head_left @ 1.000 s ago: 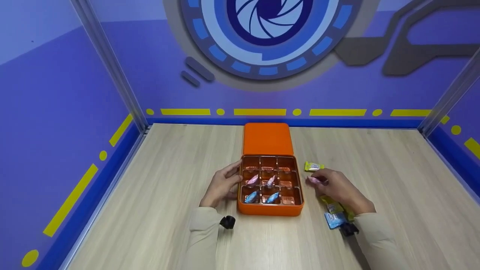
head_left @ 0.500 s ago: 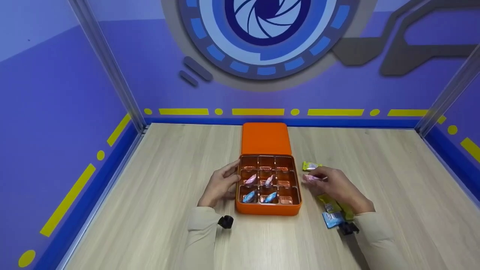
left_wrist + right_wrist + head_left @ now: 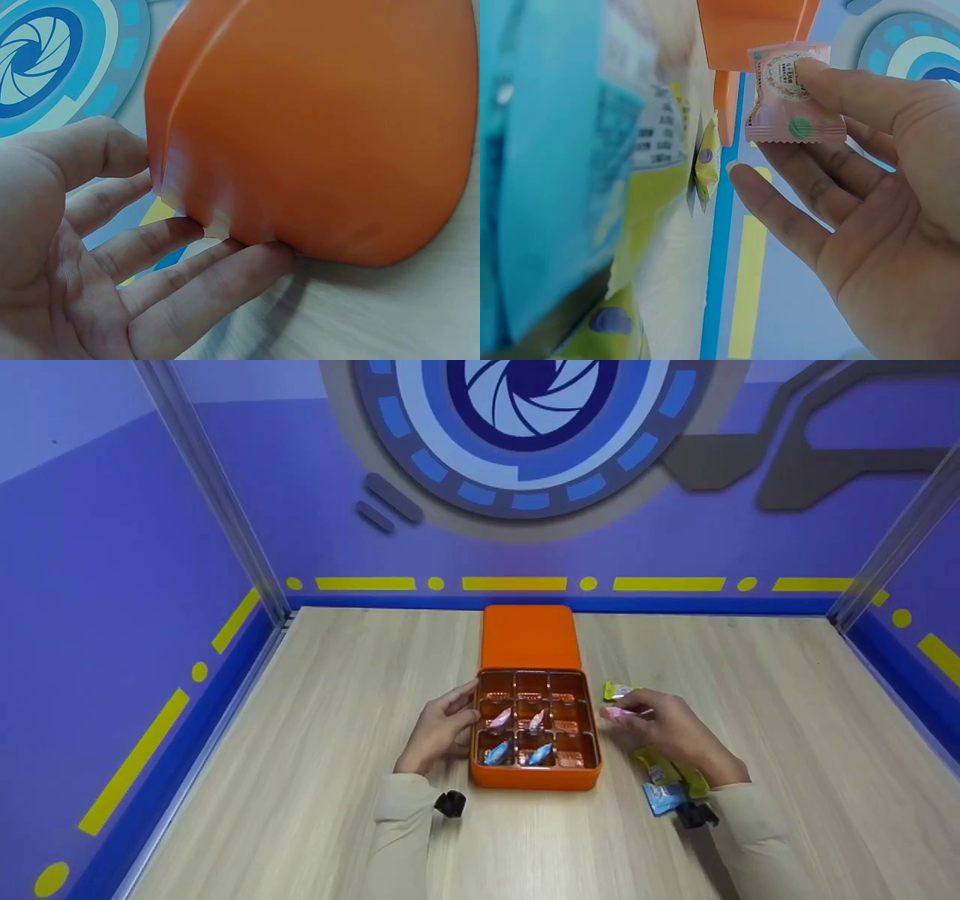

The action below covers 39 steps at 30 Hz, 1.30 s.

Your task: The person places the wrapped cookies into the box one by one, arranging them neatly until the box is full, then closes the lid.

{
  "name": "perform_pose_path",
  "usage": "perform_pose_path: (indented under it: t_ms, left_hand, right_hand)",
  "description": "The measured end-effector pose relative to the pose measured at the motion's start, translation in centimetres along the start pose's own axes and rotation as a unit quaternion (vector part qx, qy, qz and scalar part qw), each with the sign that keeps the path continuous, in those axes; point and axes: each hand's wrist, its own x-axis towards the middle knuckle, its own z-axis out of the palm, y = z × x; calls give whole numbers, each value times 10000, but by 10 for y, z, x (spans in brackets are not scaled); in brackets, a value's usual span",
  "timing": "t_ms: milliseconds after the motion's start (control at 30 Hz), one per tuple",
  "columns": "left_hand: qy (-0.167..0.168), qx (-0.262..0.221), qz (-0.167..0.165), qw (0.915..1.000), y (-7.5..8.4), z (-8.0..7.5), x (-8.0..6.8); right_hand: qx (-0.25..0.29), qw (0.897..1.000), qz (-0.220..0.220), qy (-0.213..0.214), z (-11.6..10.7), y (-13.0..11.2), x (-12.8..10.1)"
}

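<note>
An orange tin box (image 3: 534, 777) with its lid tipped back holds a clear divided tray. Pink packets (image 3: 501, 721) sit in the left and middle compartments of the middle row, and blue packets (image 3: 498, 752) in the left and middle ones of the front row. Against the box's left side rest the fingertips of my left hand (image 3: 436, 731), fingers fairly straight. Just right of the box, my right hand (image 3: 675, 731) pinches a pink wrapped candy (image 3: 791, 94) between thumb and fingers, above the table in the right wrist view.
A yellow packet (image 3: 618, 691) lies behind my right hand. More yellow packets (image 3: 658, 769) and a blue packet (image 3: 663, 799) lie near my right wrist. The orange lid (image 3: 530, 637) lies behind the box, close to the back wall (image 3: 300, 525).
My right hand, pinching the pink candy, has shifted slightly left toward the box, and the candy has turned a little. My left hand stays at the box's side. The view has shifted slightly.
</note>
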Motion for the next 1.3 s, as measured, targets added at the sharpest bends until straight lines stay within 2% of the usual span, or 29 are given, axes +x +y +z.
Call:
perform_pose_path:
  t_ms: [67, 300, 400, 767, 933, 1300]
  left_hand:
    - [18, -36, -72, 10000, 0, 0, -1]
    - [-70, 24, 228, 9997, -2, -1, 0]
    - [-83, -65, 177, 9998, -3, -1, 1]
    - [-105, -207, 55, 9997, -2, -1, 0]
    - [-77, -69, 91, 9999, -2, -1, 1]
    - [-74, 80, -9, 9999, 0, -2, -1]
  right_hand:
    - [23, 10000, -19, 21, 0, -2, 0]
    - [35, 9999, -132, 48, 1, -7, 0]
    - [82, 9998, -175, 96, 0, -8, 1]
    - [95, 9968, -741, 268, -6, -17, 4]
    - [133, 9939, -1042, 337, -13, -21, 8]
    - [162, 9922, -1234, 45, -15, -32, 13]
